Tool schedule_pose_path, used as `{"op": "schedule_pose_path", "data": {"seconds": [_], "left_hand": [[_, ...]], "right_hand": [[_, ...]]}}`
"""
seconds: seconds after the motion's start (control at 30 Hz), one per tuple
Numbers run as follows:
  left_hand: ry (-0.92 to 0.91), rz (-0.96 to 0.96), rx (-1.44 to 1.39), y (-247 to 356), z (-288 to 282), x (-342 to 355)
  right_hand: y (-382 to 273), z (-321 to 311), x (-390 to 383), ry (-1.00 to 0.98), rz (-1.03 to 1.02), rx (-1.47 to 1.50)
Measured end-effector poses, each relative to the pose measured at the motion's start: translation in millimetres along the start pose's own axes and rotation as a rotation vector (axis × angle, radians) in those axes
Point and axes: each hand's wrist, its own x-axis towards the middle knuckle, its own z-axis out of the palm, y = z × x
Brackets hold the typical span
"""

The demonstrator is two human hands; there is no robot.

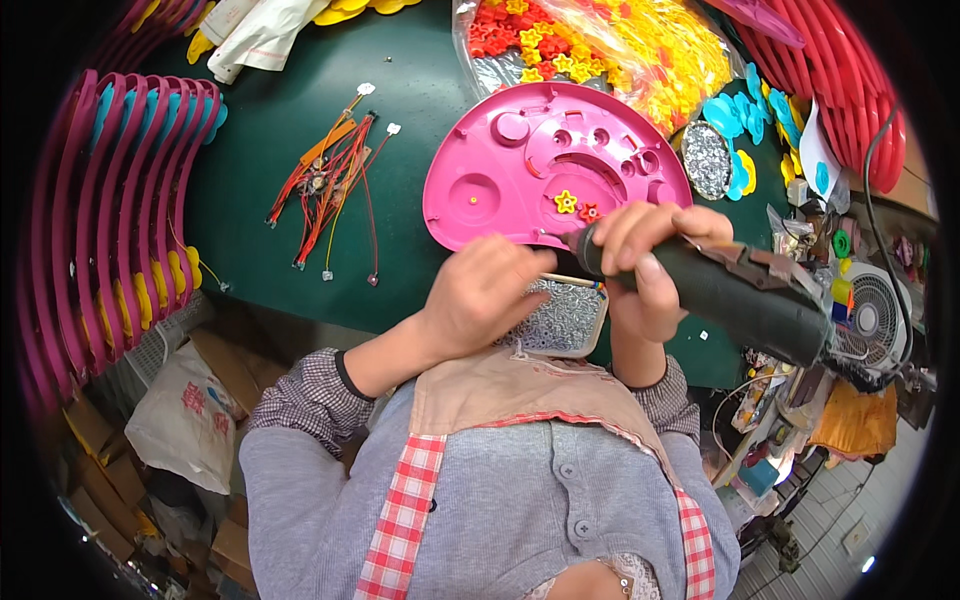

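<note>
My right hand [648, 262] is wrapped round a black electric screwdriver [740, 305], its tip pointing left toward the lower edge of a pink plastic shell [470, 150]. The shell lies with its moulded posts and round recesses facing up. A yellow star-shaped piece [566, 201] and a red star-shaped piece [589, 213] sit in it near the screwdriver. My left hand [488, 293] is closed, fingers bent together, between the shell and a metal tray of small screws [565, 318]. Whatever its fingertips hold is hidden.
Bundled red and yellow wires [325, 185] lie on the green table [260, 270]. A bag of red and yellow star pieces [600, 50] stands behind the shell, a round dish of screws [706, 160] beside it. Stacked pink frames [130, 210] line the left; a fan [872, 305] is at right.
</note>
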Motion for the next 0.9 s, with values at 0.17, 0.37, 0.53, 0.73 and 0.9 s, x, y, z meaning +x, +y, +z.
{"op": "schedule_pose_path", "data": {"seconds": [0.17,0.37,0.53,0.73,0.9], "left_hand": [[-0.348,0.044,0.17,-2.6,18.6,-23.5],[-0.254,0.035,0.053,-3.5,24.0,-23.1],[-0.25,-0.008,0.023,-1.7,24.5,-28.1],[-0.318,-0.011,0.104,2.3,25.8,-22.6],[-0.248,0.078,0.296,0.7,59.3,-24.5]], "right_hand": [[50.3,17.5,13.4,-0.085,-0.048,0.073],[75.9,27.4,14.6,-0.061,-0.054,0.146],[82.9,32.0,11.9,-0.07,-0.019,0.181],[91.4,31.4,9.2,-0.12,0.036,0.152],[96.6,35.0,16.5,-0.248,0.095,0.012]]}}
